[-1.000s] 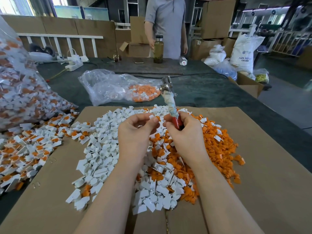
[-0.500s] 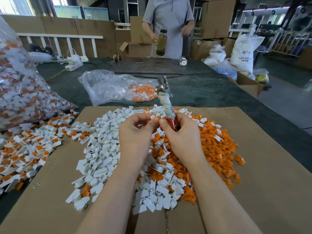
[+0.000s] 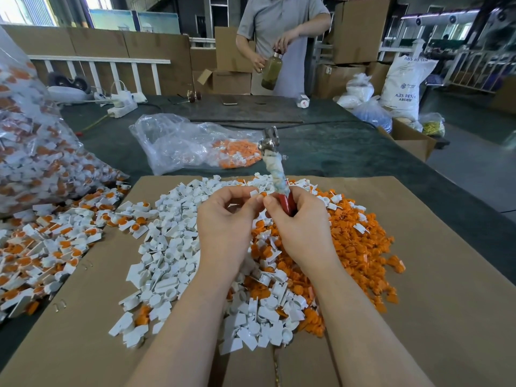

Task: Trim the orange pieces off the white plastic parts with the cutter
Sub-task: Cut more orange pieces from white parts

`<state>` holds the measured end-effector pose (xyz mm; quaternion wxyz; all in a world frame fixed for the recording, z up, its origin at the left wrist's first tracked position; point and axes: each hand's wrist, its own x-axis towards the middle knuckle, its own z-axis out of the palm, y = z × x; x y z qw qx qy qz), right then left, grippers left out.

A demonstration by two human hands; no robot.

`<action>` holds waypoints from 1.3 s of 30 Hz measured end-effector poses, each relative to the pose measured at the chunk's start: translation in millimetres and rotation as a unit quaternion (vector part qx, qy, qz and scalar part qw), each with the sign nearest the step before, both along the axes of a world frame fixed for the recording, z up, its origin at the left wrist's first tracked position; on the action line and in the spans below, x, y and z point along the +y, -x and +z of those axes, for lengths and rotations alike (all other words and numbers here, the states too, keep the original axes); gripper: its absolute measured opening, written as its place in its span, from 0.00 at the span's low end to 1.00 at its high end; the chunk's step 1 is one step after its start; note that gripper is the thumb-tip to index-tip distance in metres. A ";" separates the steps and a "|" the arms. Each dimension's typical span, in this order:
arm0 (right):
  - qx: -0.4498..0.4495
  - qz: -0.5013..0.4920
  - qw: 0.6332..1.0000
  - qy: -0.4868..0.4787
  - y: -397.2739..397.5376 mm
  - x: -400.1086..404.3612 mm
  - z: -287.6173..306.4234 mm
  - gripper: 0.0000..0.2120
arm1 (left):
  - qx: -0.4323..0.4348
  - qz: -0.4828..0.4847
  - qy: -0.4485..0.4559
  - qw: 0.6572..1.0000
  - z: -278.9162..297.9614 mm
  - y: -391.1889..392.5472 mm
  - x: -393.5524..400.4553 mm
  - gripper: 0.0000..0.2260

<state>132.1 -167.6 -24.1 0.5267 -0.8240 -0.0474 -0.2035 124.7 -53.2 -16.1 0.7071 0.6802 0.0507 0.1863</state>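
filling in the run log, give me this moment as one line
left hand: pinches small white plastic part | right hand: grips red-handled metal cutter, head up | piles: on brown cardboard sheet

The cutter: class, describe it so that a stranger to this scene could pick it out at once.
Start at the cardboard sheet heaped with white and orange parts. Above the heap, the right hand holds the cutter upright. Nothing else here has red handles, a rag-wrapped shaft and a shiny metal head.

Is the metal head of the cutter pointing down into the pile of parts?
No, the cutter stands upright in the right hand, with its metal head up above the pile, away from the white parts.
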 end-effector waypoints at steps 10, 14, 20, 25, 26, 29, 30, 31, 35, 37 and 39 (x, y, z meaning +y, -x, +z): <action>0.110 0.172 0.979 0.021 6.6 -31.0 12.0 0.04 | 0.005 -0.060 0.250 0.966 3.8 -2.6 17.4 0.05; 0.158 0.224 0.960 0.051 6.3 -33.0 11.2 0.06 | -0.002 -0.056 0.283 0.957 4.5 -4.5 22.9 0.04; 0.178 0.252 0.948 0.081 6.6 -32.1 11.3 0.08 | -0.013 -0.062 0.281 0.958 4.6 -6.7 27.7 0.03; 0.163 0.249 0.948 0.113 8.8 -29.3 12.4 0.10 | -0.022 -0.071 0.270 0.960 3.4 -7.2 30.7 0.05; 0.161 0.242 0.949 0.125 8.8 -28.9 12.7 0.06 | -0.022 -0.072 0.268 0.960 3.2 -7.5 31.4 0.07; 0.153 0.222 0.949 0.163 8.7 -26.7 12.2 0.02 | -0.019 -0.069 0.265 0.962 2.2 -8.7 31.4 0.05; 0.147 0.217 0.951 0.168 8.9 -25.5 11.6 0.04 | -0.018 -0.066 0.267 0.961 2.0 -8.8 31.2 0.05; 0.142 0.212 0.952 0.170 9.0 -24.5 10.7 0.08 | -0.017 -0.063 0.270 0.961 1.9 -9.0 31.2 0.05; 0.140 0.199 0.954 0.173 8.5 -21.2 8.7 0.15 | -0.011 -0.056 0.276 0.960 1.4 -9.3 32.2 0.03; 0.130 0.186 0.957 0.183 8.7 -18.9 9.0 0.15 | -0.008 -0.050 0.276 0.960 0.6 -9.7 32.6 0.03; 0.125 0.182 0.955 0.196 9.4 -16.5 10.3 0.14 | -0.005 -0.047 0.277 0.960 0.2 -9.9 33.3 0.03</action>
